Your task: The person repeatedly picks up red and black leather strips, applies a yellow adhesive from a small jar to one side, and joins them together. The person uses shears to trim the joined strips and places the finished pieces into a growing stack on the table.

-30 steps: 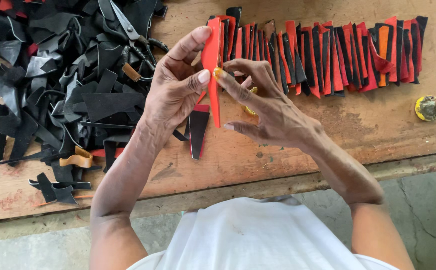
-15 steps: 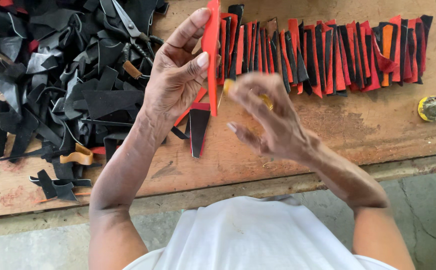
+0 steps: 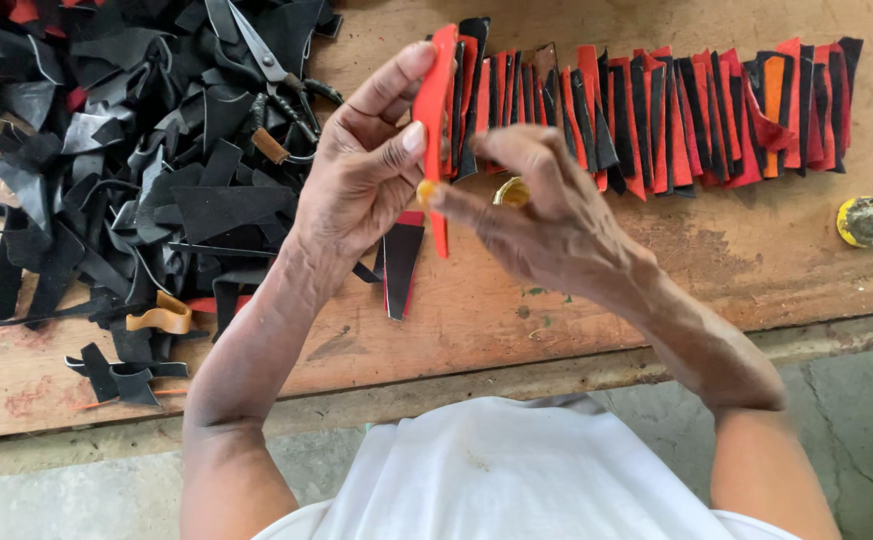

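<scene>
My left hand [image 3: 362,170] pinches a long red strip [image 3: 435,100] upright between thumb and fingers, above the wooden bench [image 3: 577,290]. My right hand [image 3: 542,215] is beside it, its yellow-stained fingertips touching the strip's lower part near a small yellow blob [image 3: 511,192]. A black-and-red wedge piece [image 3: 400,262] lies on the bench just under my left hand. Behind my hands, a row of red and black strips [image 3: 677,110] lies side by side along the bench.
A heap of black scrap pieces [image 3: 107,160] covers the left of the bench, with metal scissors [image 3: 277,85] on top. A tan loop [image 3: 162,317] lies at the heap's near edge. A small yellow-rimmed tin [image 3: 865,221] sits at the right.
My right hand has drawn back from the strip and returned to its lower part. The left hand has kept the red strip upright with little shift.
</scene>
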